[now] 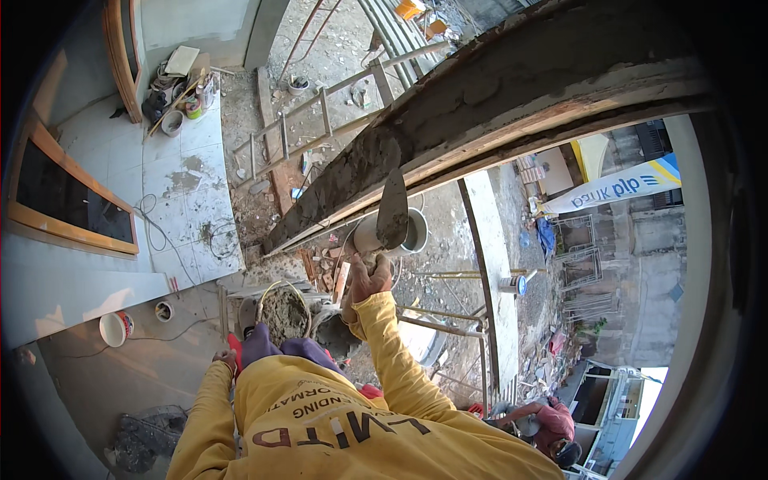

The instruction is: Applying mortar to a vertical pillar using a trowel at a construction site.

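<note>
My right hand (pixel 370 278) is closed round the handle of a trowel (pixel 392 212). Its pointed blade, smeared with grey mortar, stands up close to the lower side of a long beam (pixel 496 104) coated in wet grey mortar; whether they touch, I cannot tell. My left hand (pixel 226 359) is low at my left side, beside something red (pixel 235 349); its fingers are too small and hidden to read. A bucket of grey mortar (pixel 284 314) stands in front of my legs, with a dark bucket (pixel 336 334) to its right. Beyond the trowel is a white bucket (pixel 414 232).
A wooden ladder (pixel 304 144) lies beyond the beam. At right, a long plank (pixel 492 264) carries a paint can (pixel 513 285). Scaffold poles (pixel 440 322) stand near my right arm. A co-worker (pixel 552 428) bends at lower right. Cables and an orange-framed window (pixel 72 192) are left.
</note>
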`<action>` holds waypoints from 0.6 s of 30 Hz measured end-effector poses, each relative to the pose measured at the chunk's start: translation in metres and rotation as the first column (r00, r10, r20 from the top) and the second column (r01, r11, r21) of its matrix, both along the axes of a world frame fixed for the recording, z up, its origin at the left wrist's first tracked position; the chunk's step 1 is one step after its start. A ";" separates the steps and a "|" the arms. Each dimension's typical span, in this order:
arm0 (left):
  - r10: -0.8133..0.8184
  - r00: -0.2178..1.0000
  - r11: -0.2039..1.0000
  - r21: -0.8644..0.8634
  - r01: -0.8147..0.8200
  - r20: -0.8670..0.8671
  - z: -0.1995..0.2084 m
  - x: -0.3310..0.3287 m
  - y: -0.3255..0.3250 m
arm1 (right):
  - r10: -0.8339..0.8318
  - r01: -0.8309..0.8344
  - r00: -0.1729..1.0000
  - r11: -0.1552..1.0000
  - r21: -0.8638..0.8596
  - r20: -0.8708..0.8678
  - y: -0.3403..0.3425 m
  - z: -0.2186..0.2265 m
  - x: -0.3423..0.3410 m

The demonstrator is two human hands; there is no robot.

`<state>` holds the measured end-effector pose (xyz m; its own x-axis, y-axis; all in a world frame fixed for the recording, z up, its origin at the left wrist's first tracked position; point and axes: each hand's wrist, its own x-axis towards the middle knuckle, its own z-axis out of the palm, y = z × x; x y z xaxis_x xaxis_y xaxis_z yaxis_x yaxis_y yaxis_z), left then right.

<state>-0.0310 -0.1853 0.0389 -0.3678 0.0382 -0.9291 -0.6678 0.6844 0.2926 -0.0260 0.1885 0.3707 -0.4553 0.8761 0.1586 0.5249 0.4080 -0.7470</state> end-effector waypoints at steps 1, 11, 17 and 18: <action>-0.022 0.999 1.000 0.000 0.022 -0.036 -0.003 0.002 0.003 | -0.002 0.002 1.000 1.000 -0.001 0.007 -0.004 0.000 0.009; -0.306 0.928 0.948 0.017 0.317 -0.213 0.003 -0.003 0.043 | 0.054 0.033 0.970 0.935 -0.352 0.236 -0.019 -0.086 0.094; -0.739 0.671 0.666 -0.083 0.741 0.059 0.067 0.012 0.087 | 0.333 0.086 0.718 0.829 -0.553 0.611 -0.033 -0.215 0.201; -0.807 0.583 0.576 -0.098 0.812 0.089 0.076 0.019 0.097 | 0.334 0.110 0.712 0.816 -0.567 0.618 -0.020 -0.280 0.242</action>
<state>-0.0117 -0.0881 0.1153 -0.2092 0.1989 -0.9574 0.1739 0.9711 0.1637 0.2164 0.1684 0.0905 -0.3381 0.6381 -0.6918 0.9366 0.1564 -0.3134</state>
